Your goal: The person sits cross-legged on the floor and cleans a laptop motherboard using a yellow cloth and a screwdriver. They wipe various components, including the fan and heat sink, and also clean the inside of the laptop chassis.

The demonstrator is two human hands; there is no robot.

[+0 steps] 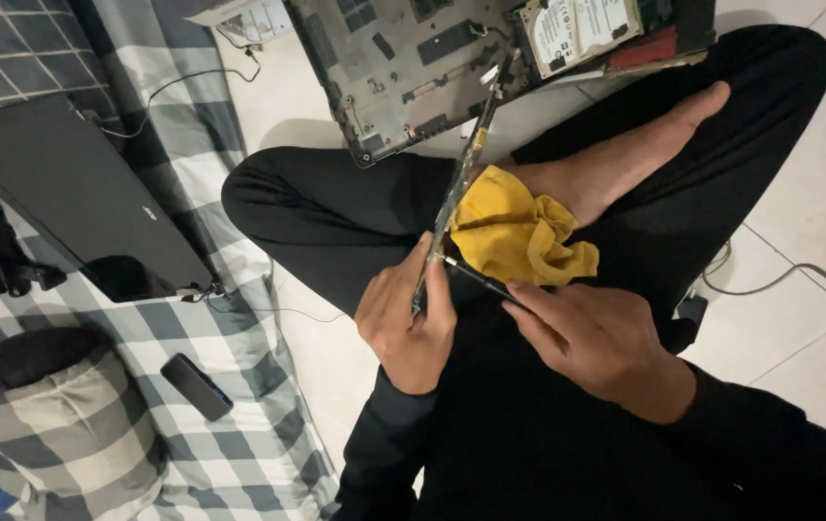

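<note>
One thin circuit board (pixel 458 169) stands on its edge over the person's lap, touching one yellow cloth (pixel 514 236). The left hand (pixel 408 323) is closed around the board's lower end. The right hand (pixel 591 342) pinches one dark, thin tool (pixel 475 277), its tip at the board. One open laptop base (pixel 403 63) lies on the floor. One black phone (pixel 197 386) lies on the checked blanket (pixel 239 434).

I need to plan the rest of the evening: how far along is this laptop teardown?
Done: the laptop base lies opened, its drive exposed. In hand: the left hand grips a circuit board on edge while the right hand works a dark tool against it. The yellow cloth waits; nothing is reassembled.
</note>
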